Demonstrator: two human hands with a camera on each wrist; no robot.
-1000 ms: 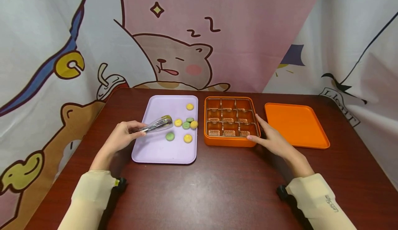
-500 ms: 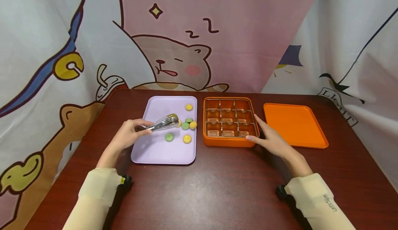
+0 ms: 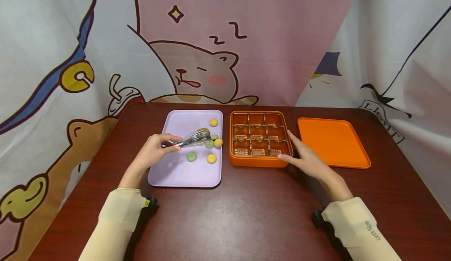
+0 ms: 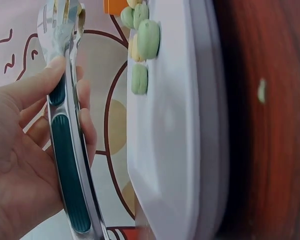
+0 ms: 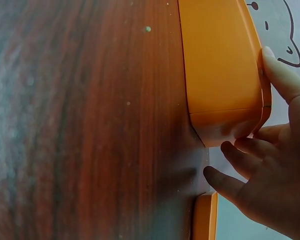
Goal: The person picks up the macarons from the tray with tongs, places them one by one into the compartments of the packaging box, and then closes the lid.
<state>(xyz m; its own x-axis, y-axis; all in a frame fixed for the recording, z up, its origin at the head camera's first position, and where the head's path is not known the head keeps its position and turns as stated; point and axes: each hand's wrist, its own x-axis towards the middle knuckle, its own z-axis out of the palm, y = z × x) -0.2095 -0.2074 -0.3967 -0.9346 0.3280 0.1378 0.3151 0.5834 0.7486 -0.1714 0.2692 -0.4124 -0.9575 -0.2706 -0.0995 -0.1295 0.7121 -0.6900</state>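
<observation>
My left hand (image 3: 156,149) holds metal tongs (image 3: 188,140) with dark green grip inserts (image 4: 70,170), above a lilac tray (image 3: 176,176). Something yellowish shows at the tongs' tips; I cannot tell whether it is a macaron. Below the tips sit green macarons (image 3: 209,144) and a yellow macaron (image 3: 218,142) in a cluster, partly hidden by the tongs. Another green macaron (image 3: 191,156) lies nearer me. My right hand (image 3: 310,160) rests at the near right corner of an orange box (image 3: 258,162), thumb on its rim, other fingers along its right side.
Inside the box is a clear divided insert (image 3: 258,132) with several square compartments. An orange lid (image 3: 334,143) lies flat right of it. Two more yellow macarons, one far (image 3: 213,123) and one near (image 3: 211,158), lie toward the tray's right edge. A printed curtain (image 3: 275,49) hangs behind.
My left hand and the tongs have moved right across the tray, over the macaron cluster. One yellow macaron there is now covered from view. My right hand stays at the box.
</observation>
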